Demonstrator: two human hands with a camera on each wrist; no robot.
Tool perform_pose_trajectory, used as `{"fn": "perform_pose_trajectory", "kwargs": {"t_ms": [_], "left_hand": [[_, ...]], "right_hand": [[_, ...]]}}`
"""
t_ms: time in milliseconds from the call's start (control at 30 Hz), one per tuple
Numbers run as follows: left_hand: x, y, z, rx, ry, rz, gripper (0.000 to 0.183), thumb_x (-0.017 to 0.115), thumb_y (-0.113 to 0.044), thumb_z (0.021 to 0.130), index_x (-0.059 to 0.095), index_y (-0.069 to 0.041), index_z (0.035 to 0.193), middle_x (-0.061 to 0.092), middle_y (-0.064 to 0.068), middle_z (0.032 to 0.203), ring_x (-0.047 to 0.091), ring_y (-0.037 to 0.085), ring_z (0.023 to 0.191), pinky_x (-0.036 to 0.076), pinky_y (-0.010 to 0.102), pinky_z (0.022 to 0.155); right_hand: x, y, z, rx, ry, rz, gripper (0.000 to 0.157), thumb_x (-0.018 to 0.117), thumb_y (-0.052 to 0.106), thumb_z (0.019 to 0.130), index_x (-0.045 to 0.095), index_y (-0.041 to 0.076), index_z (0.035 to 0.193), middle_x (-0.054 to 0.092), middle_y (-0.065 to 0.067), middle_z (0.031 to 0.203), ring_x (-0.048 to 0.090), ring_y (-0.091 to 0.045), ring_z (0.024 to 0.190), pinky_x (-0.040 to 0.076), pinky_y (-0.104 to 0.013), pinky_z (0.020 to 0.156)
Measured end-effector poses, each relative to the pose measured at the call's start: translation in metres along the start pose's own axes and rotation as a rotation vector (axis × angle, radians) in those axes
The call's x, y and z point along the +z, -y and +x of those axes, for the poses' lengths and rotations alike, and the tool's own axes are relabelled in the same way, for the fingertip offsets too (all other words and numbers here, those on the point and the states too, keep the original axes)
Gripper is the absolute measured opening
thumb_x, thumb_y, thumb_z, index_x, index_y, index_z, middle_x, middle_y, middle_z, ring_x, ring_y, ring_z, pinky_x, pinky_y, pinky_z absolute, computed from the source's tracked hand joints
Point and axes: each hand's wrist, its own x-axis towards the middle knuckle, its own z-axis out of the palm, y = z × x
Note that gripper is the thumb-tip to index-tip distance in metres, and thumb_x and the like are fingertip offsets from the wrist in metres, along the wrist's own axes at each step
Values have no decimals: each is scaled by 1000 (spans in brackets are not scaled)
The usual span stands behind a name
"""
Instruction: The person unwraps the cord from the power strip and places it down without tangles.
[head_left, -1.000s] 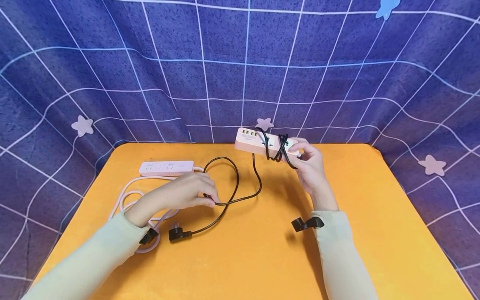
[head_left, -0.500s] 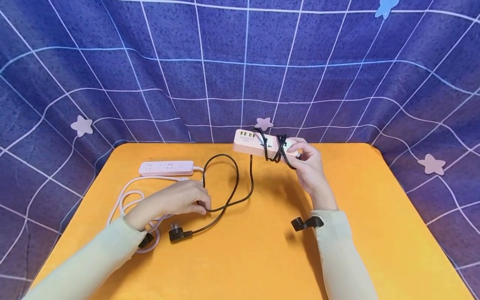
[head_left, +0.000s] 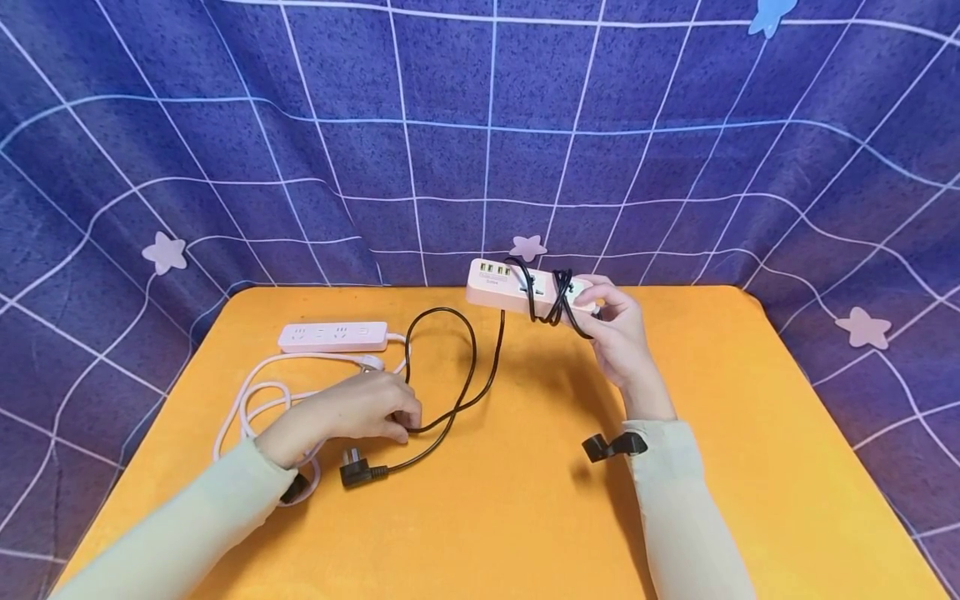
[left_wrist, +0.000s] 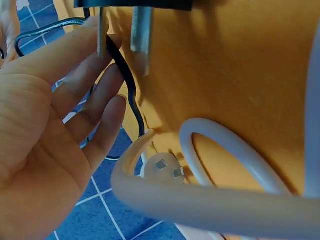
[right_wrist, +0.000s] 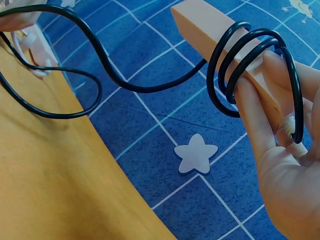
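My right hand [head_left: 622, 337] grips the right end of a pink power strip [head_left: 491, 287] with USB ports, raised over the far side of the table. Several turns of black cord [right_wrist: 222, 75] are wound round this strip, and the cord's free length hangs off toward the left. Lower down, my left hand [head_left: 367, 408] pinches that cord between thumb and fingers, close over the table. The cord makes a loop beside the hand and ends in a black three-pin plug [head_left: 356, 473] lying nearer to me. In the left wrist view, plug prongs [left_wrist: 142, 37] show large in front of the fingers.
A second pink power strip [head_left: 333, 336] lies at the back left of the orange table [head_left: 525, 517]. Its pale cord [left_wrist: 225, 202] lies in loops under and around my left forearm, with its plug [left_wrist: 162, 170] near that strip. A blue gridded curtain [head_left: 450, 158] surrounds the table.
My left hand has moved left and a little toward me, drawing the black cord along. The black plug has turned slightly. The held strip has shifted slightly left.
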Motion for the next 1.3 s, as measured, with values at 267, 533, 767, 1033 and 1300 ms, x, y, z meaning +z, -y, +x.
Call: {"fn": "perform_pose_trajectory", "kwargs": {"t_ms": [267,533,767,1033,1300], "left_hand": [[-8,2,2,21,-83,-41,13,86,-37,88,77,-29,93,62,-22,84,63,9,81,51,26,74],[-25,-15,12,-127,-295,-102,25,77,-44,97,79,-25,113,73,-19,99,67,5,92,55,31,79],[-26,-33,39,-247,-409,-377,21,73,-37,102,75,-20,115,74,-16,98,69,5,93,58,34,80],[-21,-46,69,-341,-399,-498,29,70,-42,103,69,-22,124,77,-11,108,69,11,99,56,36,90],[-16,-48,87,-429,-352,-633,45,71,-46,101,63,-20,137,76,-3,117,70,14,102,58,39,90]], "right_hand": [[0,1,0,-5,6,10,44,61,-29,82,75,12,86,59,-9,126,61,-22,110,62,-25,75],[2,1,0,8,-5,10,40,63,-27,82,75,11,85,58,-9,126,62,-21,107,62,-25,73],[2,1,-1,20,3,3,42,61,-28,82,75,11,85,58,-10,126,63,-21,104,62,-25,72],[3,3,-2,25,4,10,40,62,-27,83,76,11,86,57,-9,127,64,-19,103,61,-24,72],[2,3,-1,25,14,11,42,62,-29,82,76,11,86,56,-8,127,63,-20,103,63,-26,72]]}}
